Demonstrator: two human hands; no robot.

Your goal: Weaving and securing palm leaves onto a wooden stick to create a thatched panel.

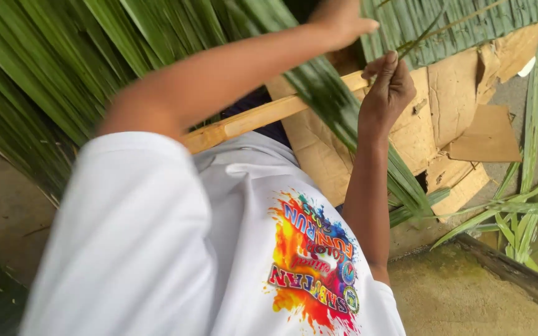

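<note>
A long green palm leaf (344, 118) is held against a pale wooden stick (263, 115) that runs slantwise from the lower left up towards the right, across the lap of a person in a white shirt (175, 249) with a bright splash of colour printed on it. The right hand (388, 87) is seen closed at the far end of the stick, with the thumb and fingers pinched together on a thin leaf strip (421, 37) that rises from it to the upper right; the folded leaf lies just beside the wrist and hangs down past the forearm towards the near right. The left hand (342, 20) is reached across above the stick, near the top edge, with the thumb stretched out; whether anything is gripped in it cannot be told, since its fingers are cut off by the frame. A thick spread of green fronds (57, 68) is laid out on the far left. Torn pieces of brown cardboard (462, 118) are spread on the ground under the stick, and a row of woven leaves (468, 25) is seen along the far right. Loose leaf strips (518, 211) lie on the concrete floor (456, 298) at the right.
</note>
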